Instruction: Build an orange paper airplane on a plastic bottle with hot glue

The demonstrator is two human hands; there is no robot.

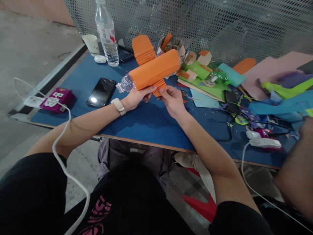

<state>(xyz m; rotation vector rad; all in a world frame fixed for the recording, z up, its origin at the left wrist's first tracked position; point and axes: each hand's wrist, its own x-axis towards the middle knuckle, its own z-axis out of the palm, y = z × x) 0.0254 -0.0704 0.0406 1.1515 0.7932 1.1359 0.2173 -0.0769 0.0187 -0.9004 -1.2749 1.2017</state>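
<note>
A clear plastic bottle [127, 83] wrapped in orange paper [156, 70] lies slanted above the blue table, its neck toward the left. Pleated orange paper strips stick out on both sides, the far strip [143, 50] ending in a rounded flap. My left hand [140, 96] is closed at the near pleated strip [159, 87], thumb on top against the wrap's lower edge. From the other side my right hand [173, 100] pinches the same strip between thumb and fingers. The fingertips under the paper are partly hidden.
A water bottle [106, 34], a paper cup [91, 45] and a phone [101, 92] stand or lie at left, near a purple power box [58, 99]. Paper scraps [274, 75] and a green paper-wrapped bottle [199, 70] cover the right. Another person's blurred arm [299, 169] is at far right.
</note>
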